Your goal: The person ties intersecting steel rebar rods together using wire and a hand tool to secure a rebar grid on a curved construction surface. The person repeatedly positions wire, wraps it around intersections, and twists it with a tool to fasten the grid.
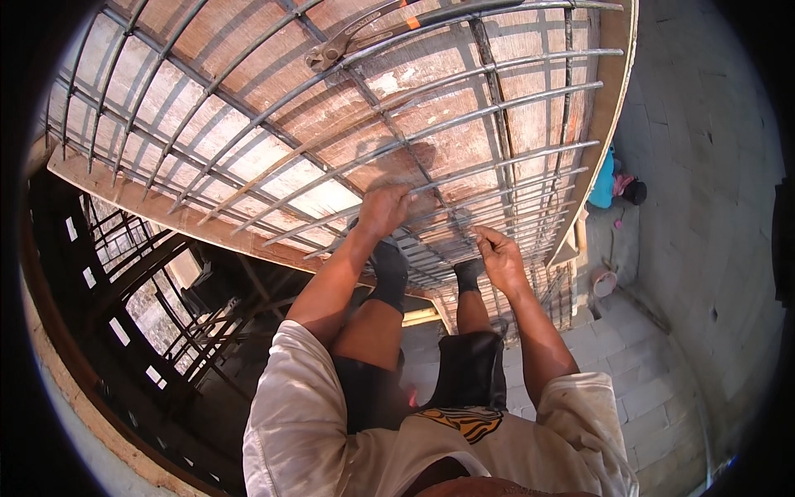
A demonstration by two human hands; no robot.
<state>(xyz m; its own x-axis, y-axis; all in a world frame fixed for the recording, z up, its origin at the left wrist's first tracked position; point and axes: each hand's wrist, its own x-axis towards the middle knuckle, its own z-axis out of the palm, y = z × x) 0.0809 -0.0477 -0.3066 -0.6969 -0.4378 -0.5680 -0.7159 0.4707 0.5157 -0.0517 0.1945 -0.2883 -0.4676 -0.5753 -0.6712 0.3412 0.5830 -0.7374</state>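
A grid of steel reinforcing bars (435,129) lies over sloping plywood formwork (323,199) before me. My left hand (386,210) is curled over one bar near a crossing, its fingers hiding the contact. To its right, my right hand (499,256) hovers just above closely spaced bars, thumb and forefinger brought together; whether a thin wire is between them cannot be made out. Pincers (360,34) with black and orange handles rest on the bars at the top, jaws pointing left. My feet in dark socks (390,273) stand on the grid, the left one partly behind my left forearm.
The formwork ends at a plywood edge (596,155) on the right and a lower board (155,214) on the left, with a dark drop and scaffolding beyond. Below right are a person in blue (601,183), a bucket (603,282) and a block wall (702,155).
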